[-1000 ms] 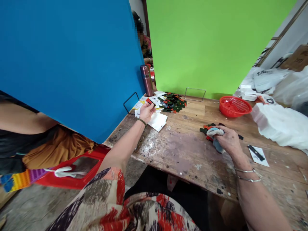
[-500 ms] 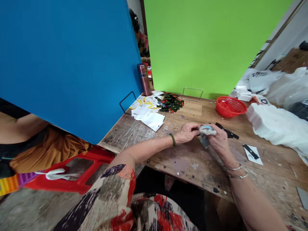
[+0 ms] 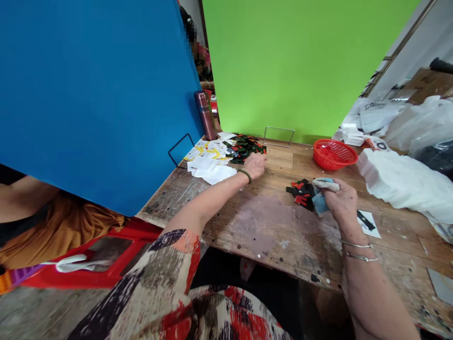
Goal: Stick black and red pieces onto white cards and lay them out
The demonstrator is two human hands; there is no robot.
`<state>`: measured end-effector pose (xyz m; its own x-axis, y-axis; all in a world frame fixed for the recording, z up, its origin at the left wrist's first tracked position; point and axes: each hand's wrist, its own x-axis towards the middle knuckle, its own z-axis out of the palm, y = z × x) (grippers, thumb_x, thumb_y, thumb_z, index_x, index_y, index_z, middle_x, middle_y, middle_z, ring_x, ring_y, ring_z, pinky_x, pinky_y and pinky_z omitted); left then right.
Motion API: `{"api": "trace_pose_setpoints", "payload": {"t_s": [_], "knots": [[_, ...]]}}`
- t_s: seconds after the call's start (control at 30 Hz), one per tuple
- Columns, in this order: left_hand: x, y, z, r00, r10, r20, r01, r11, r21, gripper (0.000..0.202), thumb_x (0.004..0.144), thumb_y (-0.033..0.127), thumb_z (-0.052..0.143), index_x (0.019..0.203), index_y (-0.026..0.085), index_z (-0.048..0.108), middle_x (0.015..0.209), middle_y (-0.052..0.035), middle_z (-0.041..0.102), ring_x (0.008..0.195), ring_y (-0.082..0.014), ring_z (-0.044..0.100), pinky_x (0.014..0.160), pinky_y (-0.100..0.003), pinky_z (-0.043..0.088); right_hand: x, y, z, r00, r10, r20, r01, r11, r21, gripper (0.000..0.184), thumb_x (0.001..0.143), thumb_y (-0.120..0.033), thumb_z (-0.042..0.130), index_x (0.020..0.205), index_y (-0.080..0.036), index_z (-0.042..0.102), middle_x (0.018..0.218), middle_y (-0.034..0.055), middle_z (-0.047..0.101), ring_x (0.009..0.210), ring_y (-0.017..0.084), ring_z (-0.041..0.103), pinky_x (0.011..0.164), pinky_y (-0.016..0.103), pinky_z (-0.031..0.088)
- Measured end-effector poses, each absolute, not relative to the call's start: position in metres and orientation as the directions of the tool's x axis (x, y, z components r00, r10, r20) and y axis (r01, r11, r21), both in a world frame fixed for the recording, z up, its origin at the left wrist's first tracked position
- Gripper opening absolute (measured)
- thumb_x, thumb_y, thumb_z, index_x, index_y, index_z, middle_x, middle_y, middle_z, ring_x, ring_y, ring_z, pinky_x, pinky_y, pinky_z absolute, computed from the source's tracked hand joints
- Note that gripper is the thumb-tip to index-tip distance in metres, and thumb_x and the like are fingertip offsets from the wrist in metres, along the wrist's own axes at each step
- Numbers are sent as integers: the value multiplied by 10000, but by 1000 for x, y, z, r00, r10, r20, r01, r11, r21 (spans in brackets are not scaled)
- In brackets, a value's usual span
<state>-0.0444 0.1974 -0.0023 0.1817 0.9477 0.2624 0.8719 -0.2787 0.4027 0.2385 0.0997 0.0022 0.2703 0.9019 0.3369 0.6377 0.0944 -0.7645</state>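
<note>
I take the red basket (image 3: 335, 156) as my mark. Half a second ago my left hand (image 3: 255, 166) was up against the cloth, nearer me than the basket and a little to its left; now it is well to the basket's left, at the near right edge of the big pile of dark and red pieces (image 3: 244, 145). Its fingers are curled there, but I cannot tell whether they have hold of a piece. A second ago they gripped a red-and-dark piece over the white papers (image 3: 212, 172), which lie farther left of the basket.

My right hand (image 3: 342, 200) still pinches the grey-and-blue cloth (image 3: 321, 203) between closed fingers, on the near side of the basket. The two hands are apart again, so the small heap of dark and red strips (image 3: 300, 192), nearer me and to the basket's left, shows more openly, just beside the cloth. The white card (image 3: 375, 230) with a dark strip (image 3: 365, 221) on it, nearer me and to the basket's right, is now partly hidden by my right wrist.
</note>
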Motion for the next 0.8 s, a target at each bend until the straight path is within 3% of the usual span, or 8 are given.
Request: {"api": "trace_pose_setpoints", "payload": {"t_s": [0.07,0.2,0.33,0.5,0.57,0.67,0.73,0.8], "knots": [[-67,217,-4,87,972,219,930,-158,333,234,862,147,598,1023,161,766,1099,-163,709,1118,-310,568,973,-418,446,247,103,0,269,903,335,733,34,-680,313,719,-366,625,922,-203,799,756,82,743,700,262,658,664,378,509],[-80,234,-8,63,981,181,935,-121,332,216,800,133,648,959,190,782,1047,-146,721,1124,-319,569,975,-423,453,252,107,-2,230,887,401,803,60,-593,380,721,-295,598,1032,-188,788,983,145,764,957,327,686,867,480,529],[-77,235,-9,56,982,181,929,-117,350,265,771,88,641,979,187,774,1082,-142,713,1078,-298,608,923,-385,468,244,105,0,231,885,404,736,112,-667,419,689,-311,591,1031,-165,784,1062,160,757,1013,332,684,950,502,517],[-72,221,-8,63,971,229,885,-160,438,237,866,104,569,976,193,760,1066,-111,724,1033,-246,641,897,-340,481,226,99,-2,109,880,462,637,295,-712,406,706,-312,604,1059,-183,758,1093,120,760,1020,298,684,955,472,527],[-56,204,-8,55,969,239,778,-192,599,199,874,110,571,906,177,756,965,-87,732,945,-218,659,862,-324,500,215,96,-6,47,862,506,620,372,-691,406,732,-313,620,1094,-175,742,1100,129,749,1037,292,672,968,477,523],[-20,165,-7,123,976,181,433,-217,875,153,858,145,601,902,150,748,826,-45,719,732,-162,647,738,-298,529,197,92,-10,-14,814,581,608,468,-641,457,737,-302,637,1168,-173,718,1166,152,697,1116,300,634,1012,499,500],[2,139,-4,290,935,205,170,-261,950,200,825,118,615,973,144,746,886,-41,745,768,-138,665,764,-275,542,188,88,-11,-48,811,583,556,507,-659,501,729,-298,651,1216,-192,700,1220,147,674,1147,295,622,1014,486,500],[14,120,0,365,894,259,9,-282,960,224,808,115,624,996,135,746,942,-54,758,809,-128,675,793,-265,547,184,86,-10,-65,860,506,425,483,-765,492,736,-318,664,1215,-211,698,1179,114,705,1058,268,658,931,441,540]]}}
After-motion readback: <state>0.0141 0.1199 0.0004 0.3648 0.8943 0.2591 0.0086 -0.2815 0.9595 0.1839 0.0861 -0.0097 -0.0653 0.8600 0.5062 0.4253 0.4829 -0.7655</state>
